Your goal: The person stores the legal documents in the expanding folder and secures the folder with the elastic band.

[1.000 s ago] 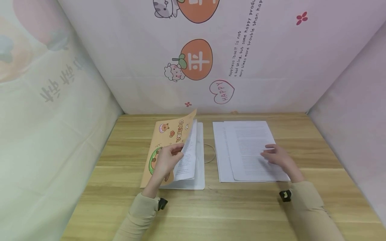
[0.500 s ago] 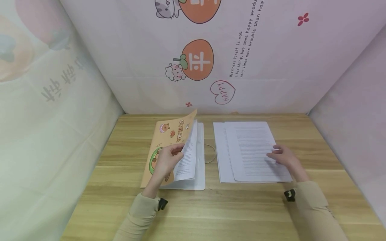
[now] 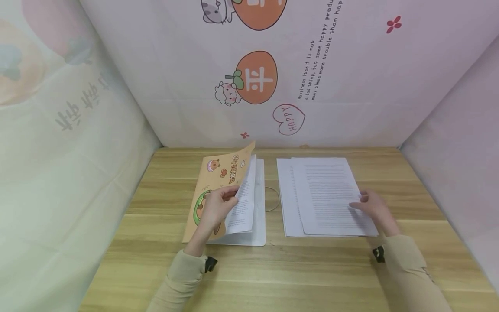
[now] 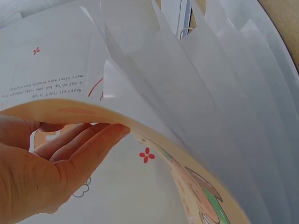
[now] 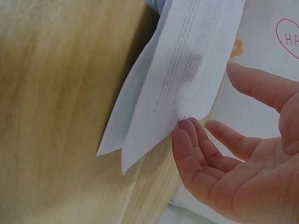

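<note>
A folder with an orange cartoon cover [image 3: 218,173] lies left of the middle of the table. My left hand [image 3: 216,206] pinches the cover's free edge between thumb and fingers and keeps it raised. Under it show printed white pages [image 3: 242,208]; in the left wrist view, several white leaves [image 4: 205,93] fan out beside the cover. My right hand [image 3: 374,208] is at the right edge of a stack of loose printed sheets [image 3: 327,195]. In the right wrist view its fingertips [image 5: 180,133] are right at the paper's edge, thumb apart, fingers loosely bent.
A thin elastic loop [image 3: 277,199] sticks out from the folder's right edge towards the loose sheets. The wooden table [image 3: 273,277] is bordered by a printed cloth wall [image 3: 195,108] at the back and pale cloth on both sides.
My right hand has moved right and slightly towards me, from over the printed sheets to their right edge. My left hand keeps its hold on the raised cover.
</note>
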Demonstrator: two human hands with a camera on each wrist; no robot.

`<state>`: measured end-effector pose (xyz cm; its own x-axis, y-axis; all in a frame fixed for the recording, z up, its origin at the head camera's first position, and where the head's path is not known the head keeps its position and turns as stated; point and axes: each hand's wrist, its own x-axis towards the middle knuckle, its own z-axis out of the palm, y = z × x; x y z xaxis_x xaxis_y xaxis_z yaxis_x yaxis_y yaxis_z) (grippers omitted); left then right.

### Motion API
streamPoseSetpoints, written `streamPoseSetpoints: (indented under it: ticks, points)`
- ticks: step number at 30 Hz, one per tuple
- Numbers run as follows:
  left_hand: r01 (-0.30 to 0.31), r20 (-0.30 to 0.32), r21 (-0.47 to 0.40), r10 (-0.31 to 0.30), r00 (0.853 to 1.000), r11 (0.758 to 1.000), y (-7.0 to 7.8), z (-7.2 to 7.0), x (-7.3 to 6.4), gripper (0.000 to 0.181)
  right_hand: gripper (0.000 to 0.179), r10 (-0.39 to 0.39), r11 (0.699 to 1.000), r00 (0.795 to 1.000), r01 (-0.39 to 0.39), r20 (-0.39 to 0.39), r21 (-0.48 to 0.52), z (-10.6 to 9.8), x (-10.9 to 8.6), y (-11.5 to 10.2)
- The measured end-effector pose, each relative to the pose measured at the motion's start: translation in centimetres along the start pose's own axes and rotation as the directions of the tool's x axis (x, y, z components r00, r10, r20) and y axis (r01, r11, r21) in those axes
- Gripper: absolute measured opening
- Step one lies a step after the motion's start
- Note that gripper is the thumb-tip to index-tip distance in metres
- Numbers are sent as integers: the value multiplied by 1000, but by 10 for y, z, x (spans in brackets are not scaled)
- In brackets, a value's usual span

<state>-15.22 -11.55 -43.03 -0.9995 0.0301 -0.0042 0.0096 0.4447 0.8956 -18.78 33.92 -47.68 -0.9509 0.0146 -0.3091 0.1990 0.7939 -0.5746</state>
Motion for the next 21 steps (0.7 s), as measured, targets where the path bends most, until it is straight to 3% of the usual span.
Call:
streamPoseSetpoints:
  ticks: [9, 21]
  points:
    - [3, -2, 1, -3, 1000, 1000, 1, -2, -1, 39, 78, 23, 999, 1000, -22, 2, -37, 1, 5, 3]
    - [-2, -1, 8, 2, 1000, 1000, -1, -2, -1, 39, 71, 31, 993, 998, -37, -58, -115, 7, 7, -1]
